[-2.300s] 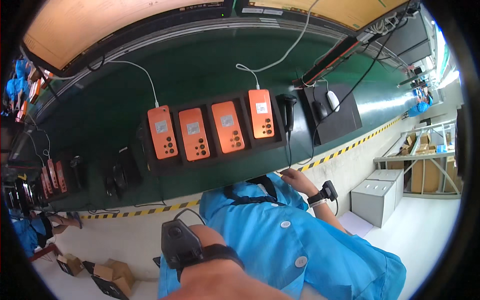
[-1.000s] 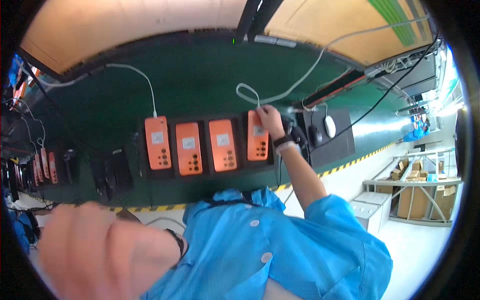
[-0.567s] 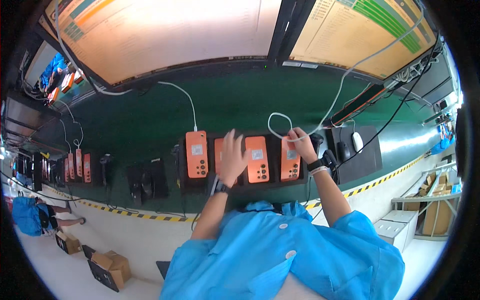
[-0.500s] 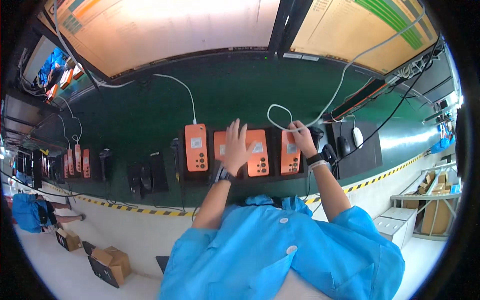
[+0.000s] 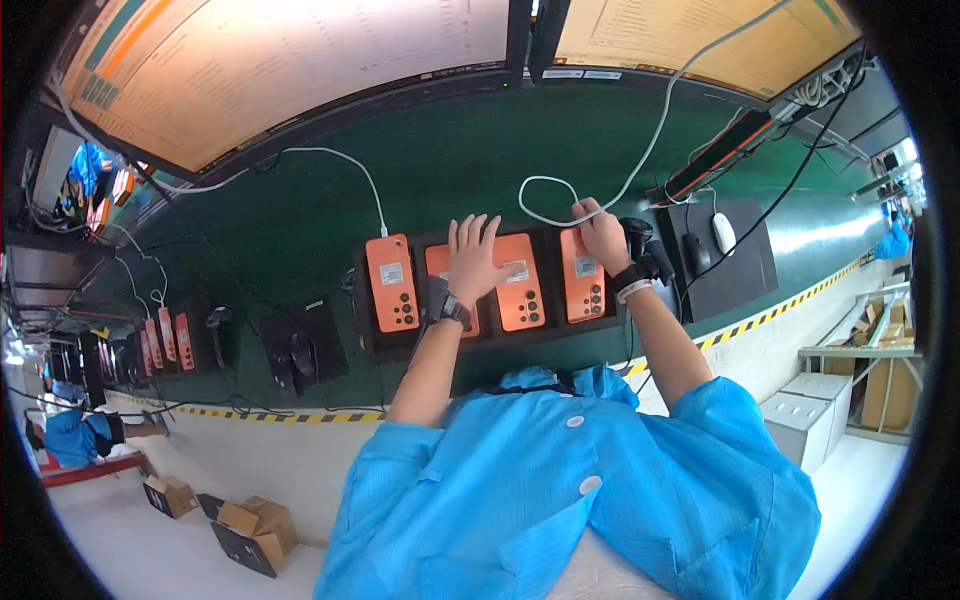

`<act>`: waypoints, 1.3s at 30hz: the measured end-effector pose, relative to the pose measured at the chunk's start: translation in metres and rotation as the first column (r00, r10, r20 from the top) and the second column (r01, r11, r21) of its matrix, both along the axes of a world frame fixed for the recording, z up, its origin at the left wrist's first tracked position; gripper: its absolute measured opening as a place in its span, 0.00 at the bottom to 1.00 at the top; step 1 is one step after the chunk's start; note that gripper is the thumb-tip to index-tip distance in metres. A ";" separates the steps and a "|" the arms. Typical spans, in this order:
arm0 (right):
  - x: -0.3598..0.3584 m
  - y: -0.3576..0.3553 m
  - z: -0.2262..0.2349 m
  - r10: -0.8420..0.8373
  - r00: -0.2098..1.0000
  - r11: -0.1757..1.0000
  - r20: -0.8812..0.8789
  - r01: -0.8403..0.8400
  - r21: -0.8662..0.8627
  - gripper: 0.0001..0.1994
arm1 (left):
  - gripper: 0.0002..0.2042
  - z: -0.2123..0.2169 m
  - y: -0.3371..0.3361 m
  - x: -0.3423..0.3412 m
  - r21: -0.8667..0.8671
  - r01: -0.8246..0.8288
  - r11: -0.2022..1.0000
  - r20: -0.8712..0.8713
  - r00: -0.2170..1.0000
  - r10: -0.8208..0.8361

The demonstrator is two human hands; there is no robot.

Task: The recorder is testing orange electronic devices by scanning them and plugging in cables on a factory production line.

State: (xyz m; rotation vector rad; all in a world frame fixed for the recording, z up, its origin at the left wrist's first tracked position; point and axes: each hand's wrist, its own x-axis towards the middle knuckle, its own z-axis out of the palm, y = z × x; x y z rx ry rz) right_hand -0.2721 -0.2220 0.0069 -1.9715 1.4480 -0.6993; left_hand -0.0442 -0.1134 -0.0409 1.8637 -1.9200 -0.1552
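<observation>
Your left hand [image 5: 472,258] lies flat and open on the second orange phone [image 5: 452,290]. Your right hand [image 5: 602,232] pinches the white cable [image 5: 545,200] above the fourth orange phone [image 5: 583,275]. Each phone's long side runs from 12 to 6 o'clock.

A green bench [image 5: 250,230] carries a black tray [image 5: 372,345] of four orange phones [image 5: 391,283], a black mat [image 5: 735,275] with a white mouse [image 5: 723,233], and white cables [image 5: 340,165] (more phones [image 5: 165,338] farther left).

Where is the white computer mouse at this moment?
In the head view the white mouse lies on the dark pad on the green bench, to the right of the right hand and the row of orange phones.
</observation>
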 end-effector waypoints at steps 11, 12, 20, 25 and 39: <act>-0.110 -0.001 -0.089 -0.181 0.983 0.934 -0.039 0.160 -0.319 0.28 | 0.46 -0.002 0.001 0.004 -0.027 0.036 0.999 -0.007 0.999 -0.036; -0.129 0.015 -0.127 -0.333 0.922 0.930 -0.198 0.287 -0.228 0.30 | 0.45 -0.002 0.003 -0.003 -0.011 0.048 0.999 -0.011 0.999 -0.048; -0.144 0.036 -0.150 -0.546 0.815 0.790 0.196 0.423 0.444 0.26 | 0.44 0.008 0.019 -0.006 0.018 0.034 0.999 -0.025 0.999 -0.034; -0.124 0.052 -0.049 -0.405 0.781 0.895 0.476 0.232 0.382 0.20 | 0.43 0.009 -0.001 0.000 -0.020 0.029 0.999 -0.020 0.999 -0.030; 0.002 0.152 0.037 -0.044 0.865 0.792 0.501 -0.275 0.545 0.24 | 0.42 0.008 0.000 -0.004 -0.092 0.017 0.996 -0.016 1.000 -0.019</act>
